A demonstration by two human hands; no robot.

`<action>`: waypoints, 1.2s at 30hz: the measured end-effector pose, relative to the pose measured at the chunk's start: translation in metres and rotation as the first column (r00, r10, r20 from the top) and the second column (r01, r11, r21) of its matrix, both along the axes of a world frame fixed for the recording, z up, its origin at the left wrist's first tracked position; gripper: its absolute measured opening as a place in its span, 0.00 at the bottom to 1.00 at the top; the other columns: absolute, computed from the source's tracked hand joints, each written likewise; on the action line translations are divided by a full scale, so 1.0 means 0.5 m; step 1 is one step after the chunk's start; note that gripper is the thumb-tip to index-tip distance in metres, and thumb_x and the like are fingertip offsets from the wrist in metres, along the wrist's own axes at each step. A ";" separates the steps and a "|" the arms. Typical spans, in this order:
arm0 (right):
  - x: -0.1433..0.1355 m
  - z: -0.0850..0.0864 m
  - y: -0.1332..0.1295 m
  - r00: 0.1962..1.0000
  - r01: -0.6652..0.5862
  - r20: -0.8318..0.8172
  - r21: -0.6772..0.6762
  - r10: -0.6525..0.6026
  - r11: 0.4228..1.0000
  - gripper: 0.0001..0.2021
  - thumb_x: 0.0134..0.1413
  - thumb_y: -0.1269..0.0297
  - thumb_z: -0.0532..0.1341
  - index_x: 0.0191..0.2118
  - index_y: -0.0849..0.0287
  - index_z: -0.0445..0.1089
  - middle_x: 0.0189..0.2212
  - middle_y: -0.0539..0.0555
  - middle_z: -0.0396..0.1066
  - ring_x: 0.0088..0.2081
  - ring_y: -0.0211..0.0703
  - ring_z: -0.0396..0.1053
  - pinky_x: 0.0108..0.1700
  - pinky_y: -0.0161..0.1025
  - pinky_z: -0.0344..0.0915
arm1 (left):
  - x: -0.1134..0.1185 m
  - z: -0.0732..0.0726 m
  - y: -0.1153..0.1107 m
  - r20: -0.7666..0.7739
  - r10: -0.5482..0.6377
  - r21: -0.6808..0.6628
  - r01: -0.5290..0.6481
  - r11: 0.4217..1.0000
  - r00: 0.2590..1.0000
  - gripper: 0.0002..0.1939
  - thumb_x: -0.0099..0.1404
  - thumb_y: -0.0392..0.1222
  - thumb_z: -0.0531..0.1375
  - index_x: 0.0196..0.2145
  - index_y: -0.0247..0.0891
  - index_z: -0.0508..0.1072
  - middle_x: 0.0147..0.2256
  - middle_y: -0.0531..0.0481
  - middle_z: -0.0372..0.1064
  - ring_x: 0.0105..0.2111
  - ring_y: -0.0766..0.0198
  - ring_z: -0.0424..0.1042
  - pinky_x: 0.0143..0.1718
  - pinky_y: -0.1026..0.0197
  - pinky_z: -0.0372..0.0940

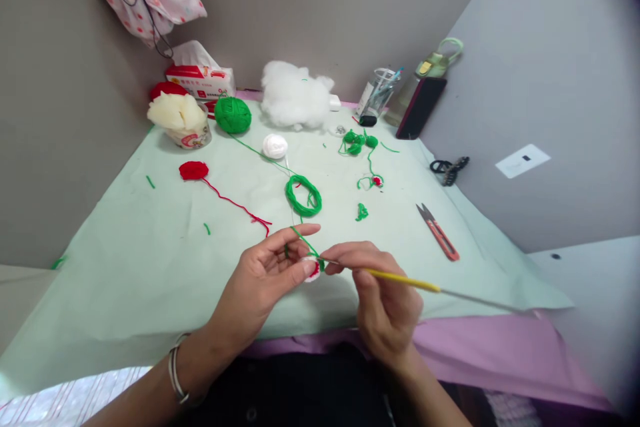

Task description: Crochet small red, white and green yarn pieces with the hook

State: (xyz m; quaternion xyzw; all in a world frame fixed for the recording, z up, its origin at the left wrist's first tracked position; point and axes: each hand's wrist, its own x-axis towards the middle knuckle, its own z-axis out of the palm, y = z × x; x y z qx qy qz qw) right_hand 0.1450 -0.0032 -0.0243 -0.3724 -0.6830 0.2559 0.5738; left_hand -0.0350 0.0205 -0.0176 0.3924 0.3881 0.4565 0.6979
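My left hand (273, 270) pinches a small round crochet piece (312, 270), white with a red middle and green at its edge. Green yarn (305, 240) runs over my raised left index finger down to the piece. In my right hand (383, 293) is a crochet hook (400, 279) with a yellow handle, its tip at the edge of the piece. Just beyond my hands lies a loose ring of green yarn (303, 196). The hook's very tip is too small to make out.
A green yarn ball (233, 115), white yarn ball (275, 146), red crochet piece (193, 170) and white stuffing (296, 95) lie farther back. Orange-handled snips (438, 233) and a hair claw (450, 170) are at right. A phone (421, 108) leans on a bottle (433, 67).
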 end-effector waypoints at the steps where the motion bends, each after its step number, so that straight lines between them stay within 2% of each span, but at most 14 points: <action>1: 0.000 0.000 0.000 0.997 0.000 0.081 0.059 -0.004 0.998 0.13 0.73 0.73 0.54 0.51 0.53 0.74 0.40 0.55 0.80 0.44 0.45 0.79 0.45 0.44 0.77 | 0.001 -0.001 0.000 -0.006 0.011 0.011 -0.011 1.000 1.000 0.18 0.63 0.42 0.74 0.51 0.51 0.84 0.33 0.55 0.70 0.37 0.66 0.71 0.45 0.64 0.67; 6: -0.004 -0.010 -0.006 0.891 0.082 0.405 0.299 -0.205 0.951 0.15 0.70 0.75 0.58 0.56 0.55 0.74 0.45 0.59 0.80 0.44 0.46 0.80 0.42 0.42 0.79 | 0.013 -0.001 -0.002 -0.005 0.088 0.036 -0.088 0.995 0.996 0.24 0.62 0.39 0.75 0.56 0.50 0.81 0.34 0.56 0.72 0.38 0.66 0.71 0.46 0.64 0.67; 9: -0.008 -0.015 -0.011 0.834 0.119 0.467 0.366 -0.293 0.923 0.16 0.67 0.76 0.61 0.56 0.55 0.76 0.46 0.60 0.79 0.48 0.49 0.79 0.45 0.43 0.79 | 0.017 0.002 -0.001 0.146 0.035 -0.143 -0.014 0.990 0.989 0.27 0.61 0.41 0.75 0.57 0.46 0.81 0.36 0.53 0.74 0.38 0.65 0.72 0.45 0.64 0.67; 12: -0.012 -0.014 -0.007 0.948 0.179 0.213 0.258 -0.236 0.950 0.15 0.69 0.76 0.59 0.54 0.54 0.77 0.43 0.57 0.78 0.43 0.46 0.77 0.42 0.42 0.77 | 0.013 0.005 0.004 0.272 -0.013 -0.299 0.098 0.949 0.962 0.24 0.60 0.41 0.75 0.55 0.41 0.82 0.35 0.51 0.74 0.36 0.65 0.71 0.44 0.63 0.67; 14: -0.014 -0.010 0.000 0.983 0.179 -0.057 0.084 -0.174 0.980 0.14 0.71 0.74 0.57 0.50 0.54 0.78 0.37 0.54 0.78 0.36 0.42 0.75 0.38 0.41 0.75 | 0.009 0.005 0.008 0.273 -0.010 -0.297 0.094 0.950 0.962 0.23 0.61 0.41 0.75 0.54 0.40 0.83 0.34 0.51 0.74 0.34 0.67 0.69 0.42 0.64 0.66; 16: -0.018 -0.006 0.009 0.966 0.106 -0.231 -0.057 -0.117 0.993 0.12 0.72 0.71 0.56 0.46 0.53 0.78 0.35 0.53 0.77 0.32 0.40 0.72 0.35 0.40 0.73 | 0.009 0.005 0.008 0.233 -0.012 -0.246 0.071 0.967 0.972 0.22 0.61 0.41 0.75 0.53 0.42 0.84 0.34 0.52 0.74 0.35 0.68 0.68 0.42 0.65 0.64; 18: -0.023 -0.005 0.015 0.966 0.044 -0.251 -0.105 -0.069 0.994 0.11 0.72 0.70 0.58 0.44 0.53 0.79 0.36 0.53 0.78 0.35 0.41 0.74 0.36 0.40 0.74 | 0.013 0.004 0.005 0.183 -0.006 -0.185 0.041 0.982 0.983 0.22 0.60 0.41 0.76 0.52 0.43 0.84 0.35 0.52 0.74 0.36 0.67 0.69 0.44 0.65 0.64; 20: -0.027 -0.008 0.015 0.985 0.053 -0.161 -0.078 -0.065 0.996 0.11 0.71 0.72 0.59 0.46 0.52 0.79 0.38 0.53 0.79 0.40 0.43 0.77 0.41 0.41 0.76 | 0.020 0.002 0.000 0.146 0.025 -0.135 -0.005 0.991 0.989 0.22 0.59 0.40 0.76 0.52 0.45 0.84 0.35 0.52 0.74 0.37 0.66 0.69 0.45 0.64 0.64; 23: -0.030 -0.016 0.005 0.986 0.153 0.056 0.075 -0.157 0.985 0.16 0.69 0.76 0.60 0.53 0.51 0.78 0.41 0.55 0.79 0.42 0.44 0.77 0.43 0.42 0.77 | 0.028 -0.002 -0.004 0.151 0.063 -0.110 -0.047 0.993 0.987 0.23 0.59 0.40 0.76 0.53 0.47 0.84 0.34 0.53 0.74 0.37 0.66 0.70 0.44 0.64 0.65; 26: -0.026 -0.020 -0.004 0.932 0.194 0.257 0.242 -0.255 0.951 0.19 0.66 0.77 0.63 0.55 0.50 0.78 0.46 0.58 0.79 0.45 0.47 0.77 0.43 0.43 0.76 | 0.026 -0.004 -0.001 0.239 0.009 -0.206 0.041 0.978 0.971 0.23 0.60 0.42 0.76 0.53 0.44 0.84 0.35 0.51 0.76 0.37 0.65 0.71 0.45 0.64 0.66; 28: -0.021 -0.017 -0.003 0.951 0.212 0.185 0.201 -0.249 0.956 0.17 0.67 0.76 0.62 0.53 0.50 0.79 0.44 0.57 0.79 0.44 0.46 0.77 0.43 0.43 0.76 | 0.021 -0.004 0.004 0.302 -0.021 -0.271 0.108 0.956 0.953 0.20 0.61 0.42 0.75 0.51 0.42 0.85 0.34 0.50 0.76 0.36 0.66 0.70 0.44 0.64 0.66; 30: -0.018 -0.012 0.003 0.978 0.203 -0.059 0.031 -0.201 0.979 0.14 0.70 0.74 0.59 0.50 0.51 0.80 0.39 0.54 0.78 0.38 0.42 0.75 0.39 0.41 0.74 | 0.015 -0.003 0.008 0.322 -0.019 -0.281 0.115 0.953 0.946 0.16 0.61 0.42 0.74 0.48 0.41 0.86 0.34 0.51 0.74 0.34 0.68 0.68 0.42 0.65 0.66; 32: -0.018 -0.007 0.009 0.951 0.111 -0.275 -0.133 -0.144 0.985 0.12 0.72 0.70 0.58 0.46 0.50 0.80 0.36 0.51 0.77 0.33 0.39 0.72 0.36 0.39 0.72 | 0.013 -0.002 0.009 0.286 0.001 -0.248 0.073 0.966 0.958 0.15 0.62 0.42 0.74 0.47 0.42 0.87 0.33 0.52 0.73 0.33 0.68 0.68 0.42 0.65 0.65; 36: -0.026 -0.005 0.014 0.955 0.007 -0.289 -0.199 -0.065 0.980 0.10 0.71 0.67 0.62 0.44 0.50 0.82 0.37 0.52 0.79 0.38 0.40 0.75 0.41 0.38 0.72 | 0.020 -0.004 0.005 0.171 0.018 -0.164 0.010 0.986 0.985 0.18 0.58 0.42 0.76 0.47 0.46 0.86 0.33 0.53 0.74 0.37 0.66 0.69 0.45 0.64 0.64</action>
